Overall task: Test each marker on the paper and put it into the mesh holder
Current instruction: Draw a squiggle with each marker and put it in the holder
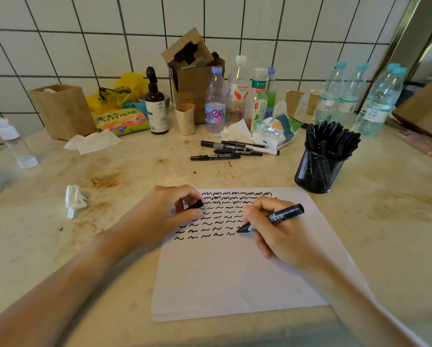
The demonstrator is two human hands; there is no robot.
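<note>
A white paper sheet (235, 276) lies on the counter, its upper part covered in rows of black squiggles. My right hand (277, 234) grips an uncapped black marker (282, 216), whose tip touches the paper at the right end of a squiggle row. My left hand (159, 216) rests on the paper's left edge and pinches the marker's black cap (196, 204). Several loose black markers (232, 150) lie on the counter behind the paper. The black mesh holder (318, 169) stands at the right, packed with several markers.
Water bottles (360, 96), drink bottles (237, 91), paper cups, a tissue pack (275, 132), a pump bottle (156, 103) and cardboard boxes crowd the back against the tiled wall. A crumpled tissue (74, 200) lies left of the paper.
</note>
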